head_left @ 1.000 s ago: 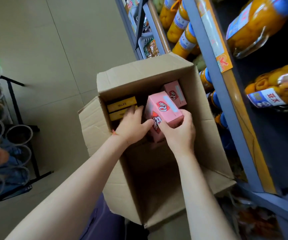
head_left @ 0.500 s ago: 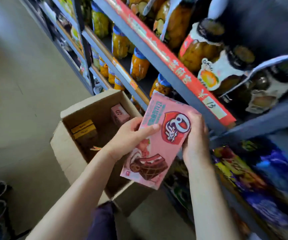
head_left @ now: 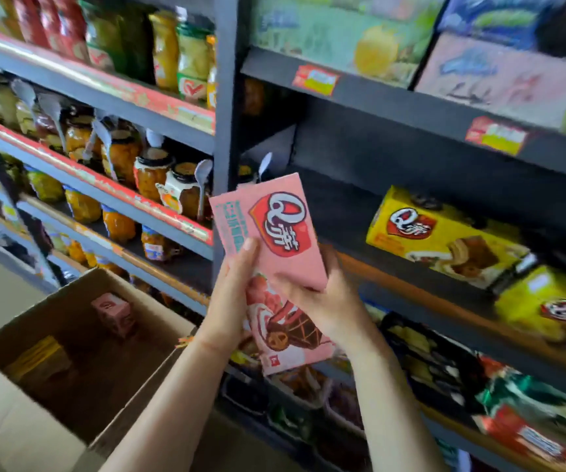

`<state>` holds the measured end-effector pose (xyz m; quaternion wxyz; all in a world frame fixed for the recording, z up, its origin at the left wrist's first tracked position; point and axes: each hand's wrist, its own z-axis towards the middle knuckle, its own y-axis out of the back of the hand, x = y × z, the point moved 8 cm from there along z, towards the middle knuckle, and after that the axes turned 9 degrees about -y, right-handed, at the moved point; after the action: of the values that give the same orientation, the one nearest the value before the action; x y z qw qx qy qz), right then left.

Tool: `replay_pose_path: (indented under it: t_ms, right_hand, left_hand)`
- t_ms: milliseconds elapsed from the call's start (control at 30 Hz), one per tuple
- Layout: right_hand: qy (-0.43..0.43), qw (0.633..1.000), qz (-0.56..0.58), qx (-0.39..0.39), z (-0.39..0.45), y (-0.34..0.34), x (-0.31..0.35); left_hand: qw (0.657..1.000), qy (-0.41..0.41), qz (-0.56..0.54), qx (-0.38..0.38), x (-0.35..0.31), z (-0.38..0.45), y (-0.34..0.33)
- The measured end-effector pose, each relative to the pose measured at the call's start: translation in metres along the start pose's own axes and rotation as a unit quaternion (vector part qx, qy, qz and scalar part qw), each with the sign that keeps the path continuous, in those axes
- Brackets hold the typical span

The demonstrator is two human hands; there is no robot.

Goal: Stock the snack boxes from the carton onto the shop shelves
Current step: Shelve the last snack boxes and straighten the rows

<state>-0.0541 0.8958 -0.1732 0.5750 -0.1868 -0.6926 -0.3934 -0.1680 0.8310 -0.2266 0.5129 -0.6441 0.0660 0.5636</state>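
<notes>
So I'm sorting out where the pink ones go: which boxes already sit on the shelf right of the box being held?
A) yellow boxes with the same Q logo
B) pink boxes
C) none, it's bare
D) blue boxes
A: yellow boxes bearing the same Q logo lie on the shelf right of the pink box that both hands hold.

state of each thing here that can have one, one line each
pink snack box: out of the carton, held upright before the shelf, not yet shelved
left hand: shut on the box's left edge
right hand: shut on its front
carton: open, boxes left inside
yellow snack boxes: lying on the shelf
</notes>
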Motion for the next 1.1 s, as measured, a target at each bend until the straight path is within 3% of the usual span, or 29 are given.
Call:
replay_pose_path:
  t_ms: [167,267,367,500,567,667,733,833,900,1100]
  right_hand:
    - [0.061,0.981,-0.122,-0.135,-0.031,0.099,0.019]
    - [0.095,0.912,-0.310,-0.251,-0.046,0.144,0.040]
    - [0.093,0.851,-0.419,-0.303,-0.048,0.169,0.055]
    - [0.082,0.777,-0.549,-0.296,-0.037,0.185,0.074]
    - [0.063,0.752,-0.597,-0.272,-0.025,0.193,0.075]
    - [0.028,0.746,-0.629,-0.219,-0.005,0.203,0.063]
    - [0.001,0.751,-0.633,-0.189,0.005,0.210,0.051]
    - [-0.014,0.752,-0.636,-0.170,0.015,0.215,0.035]
    - [-0.019,0.754,-0.633,-0.174,0.020,0.216,0.021]
    - [-0.045,0.777,-0.602,-0.181,0.030,0.223,-0.004]
  left_hand:
    - [0.991,-0.056,0.113,0.055,0.002,0.003,-0.074]
    - [0.978,-0.108,0.164,0.068,-0.005,0.006,-0.101]
    - [0.960,-0.149,0.211,0.112,-0.011,0.013,-0.123]
    - [0.914,-0.205,0.305,0.174,-0.014,0.032,-0.151]
    - [0.903,-0.194,0.326,0.203,-0.007,0.042,-0.160]
    - [0.897,-0.154,0.340,0.237,0.009,0.055,-0.170]
    - [0.875,-0.148,0.386,0.250,0.018,0.066,-0.174]
    - [0.819,-0.156,0.485,0.264,0.026,0.084,-0.181]
    - [0.758,-0.177,0.559,0.284,0.030,0.091,-0.191]
    - [0.506,-0.229,0.735,0.390,0.052,0.101,-0.233]
